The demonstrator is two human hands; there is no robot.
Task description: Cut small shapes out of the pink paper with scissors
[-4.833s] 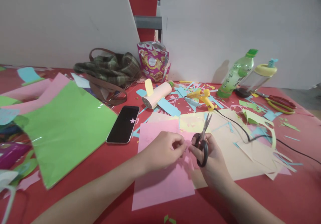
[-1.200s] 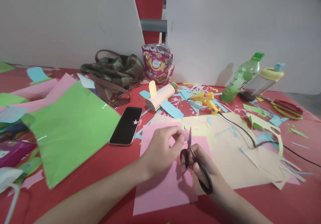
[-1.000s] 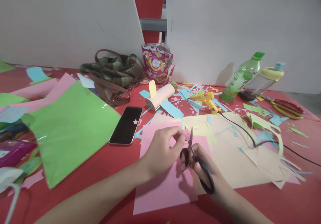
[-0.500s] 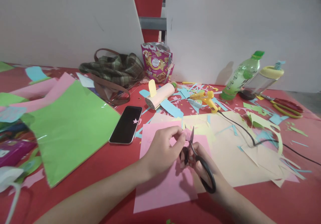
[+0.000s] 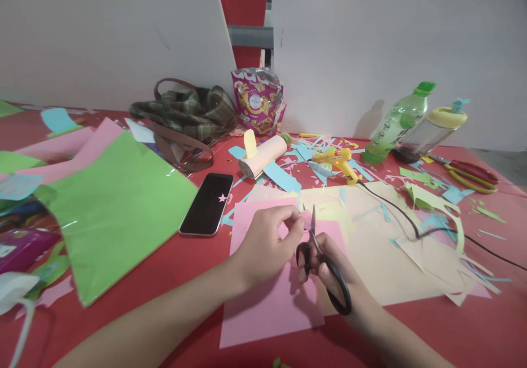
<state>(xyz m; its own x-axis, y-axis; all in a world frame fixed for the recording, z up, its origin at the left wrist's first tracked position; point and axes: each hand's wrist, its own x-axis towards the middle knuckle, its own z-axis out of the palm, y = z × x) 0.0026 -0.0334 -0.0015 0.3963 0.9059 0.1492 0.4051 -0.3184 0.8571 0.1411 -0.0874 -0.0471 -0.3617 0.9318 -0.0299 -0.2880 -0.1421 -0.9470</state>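
Observation:
My left hand (image 5: 267,241) pinches a small piece of pink paper (image 5: 306,218) between thumb and fingers. Black-handled scissors (image 5: 340,285) are in my right hand (image 5: 329,263), with thumb and fingers through the loops. The scissor blades point away from me, slightly parted, and the pink piece is at them. Beneath both hands lies a sheet of pink paper (image 5: 263,316), which overlaps a large cream sheet (image 5: 379,258). A phone (image 5: 201,214) with a small pink star (image 5: 223,198) on its dark screen lies left of the hands.
Beyond the hands lie a paper-covered tube (image 5: 267,156) with paper wings and a yellow glue gun (image 5: 340,162) with its black cord. A tilted green bottle (image 5: 399,123), more scissors (image 5: 473,173), a snack bag (image 5: 257,101), green paper (image 5: 119,208) and scattered scraps surround the work area.
The scissor blades have come closer together at the small pink piece, and the right hand's handle loops have drawn slightly together. The left hand keeps its pinch in nearly the same place.

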